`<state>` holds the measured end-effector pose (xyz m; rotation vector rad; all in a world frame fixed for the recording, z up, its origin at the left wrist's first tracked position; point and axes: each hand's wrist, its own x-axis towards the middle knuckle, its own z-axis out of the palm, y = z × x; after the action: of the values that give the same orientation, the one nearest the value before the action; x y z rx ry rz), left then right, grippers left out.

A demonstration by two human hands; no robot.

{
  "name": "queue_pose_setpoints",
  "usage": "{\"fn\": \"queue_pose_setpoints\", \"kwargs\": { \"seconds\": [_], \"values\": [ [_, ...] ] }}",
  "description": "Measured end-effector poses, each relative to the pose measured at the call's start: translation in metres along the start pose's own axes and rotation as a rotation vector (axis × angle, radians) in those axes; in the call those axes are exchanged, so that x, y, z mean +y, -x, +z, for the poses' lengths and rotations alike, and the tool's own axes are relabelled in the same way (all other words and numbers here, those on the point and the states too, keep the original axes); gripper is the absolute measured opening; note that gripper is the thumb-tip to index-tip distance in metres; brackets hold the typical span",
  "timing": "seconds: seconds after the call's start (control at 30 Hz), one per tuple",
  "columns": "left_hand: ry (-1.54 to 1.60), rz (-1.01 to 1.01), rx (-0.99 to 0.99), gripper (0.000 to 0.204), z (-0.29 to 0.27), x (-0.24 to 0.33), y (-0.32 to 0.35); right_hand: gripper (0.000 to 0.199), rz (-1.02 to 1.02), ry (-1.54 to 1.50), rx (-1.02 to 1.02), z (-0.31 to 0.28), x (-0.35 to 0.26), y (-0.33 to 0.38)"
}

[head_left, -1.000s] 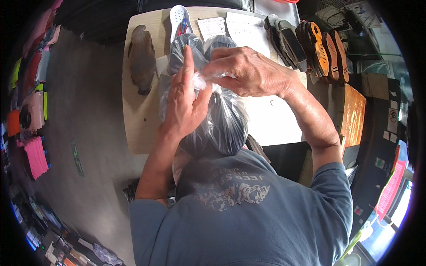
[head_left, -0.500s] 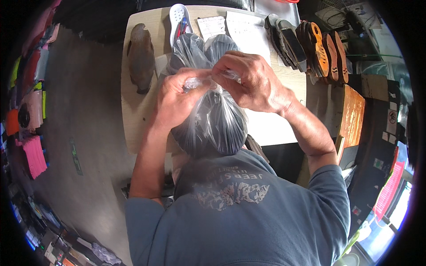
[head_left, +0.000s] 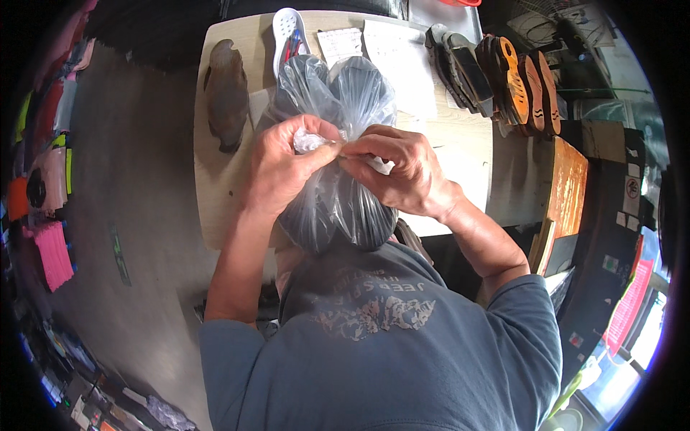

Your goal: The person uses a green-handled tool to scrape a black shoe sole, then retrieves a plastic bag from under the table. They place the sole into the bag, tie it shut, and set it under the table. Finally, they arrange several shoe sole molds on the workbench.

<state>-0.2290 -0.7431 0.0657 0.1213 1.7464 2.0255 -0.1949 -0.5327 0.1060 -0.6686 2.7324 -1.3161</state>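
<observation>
A clear plastic bag [head_left: 338, 208] with dark, rounded things inside rests at the table's near edge, against my shirt. Its neck is gathered and twisted at the middle, between my hands. My left hand [head_left: 291, 161] pinches one bunched end of the plastic. From the other side, my right hand [head_left: 402, 165] grips the other end with curled fingers. The fingertips of both hands meet at the gathered point. Through the plastic, the dark contents look like paired long shapes; their exact kind is not clear.
On the pale table [head_left: 219, 194] lie a worn brown sole-shaped piece [head_left: 226, 97], a white perforated insole [head_left: 289, 32] with pens on it, and written papers [head_left: 395, 54]. Dark soles [head_left: 460, 68] and orange insoles [head_left: 514, 79] line the right side. An orange-brown board [head_left: 569, 190] stands beyond.
My right hand has come down and toward me, drawing its end of the plastic with it. More of the bag's far part now shows. The left hand has barely moved.
</observation>
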Motion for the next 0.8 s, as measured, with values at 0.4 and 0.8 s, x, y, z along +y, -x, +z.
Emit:
{"fn": "queue_pose_setpoints", "kwargs": {
  "seconds": [0.4, 0.8],
  "values": [
    [-0.681, 0.647, 0.161, 0.023, 0.013, 0.001, 0.006, 0.032, -0.117, -0.046, -0.191, -0.017, 0.039, -0.041],
    [-0.679, 0.771, 0.351, 0.021, 0.016, -0.026, -0.013, 0.022, -0.181, 0.228, 0.080, 0.010, 0.036, -0.029]
  ]
}}
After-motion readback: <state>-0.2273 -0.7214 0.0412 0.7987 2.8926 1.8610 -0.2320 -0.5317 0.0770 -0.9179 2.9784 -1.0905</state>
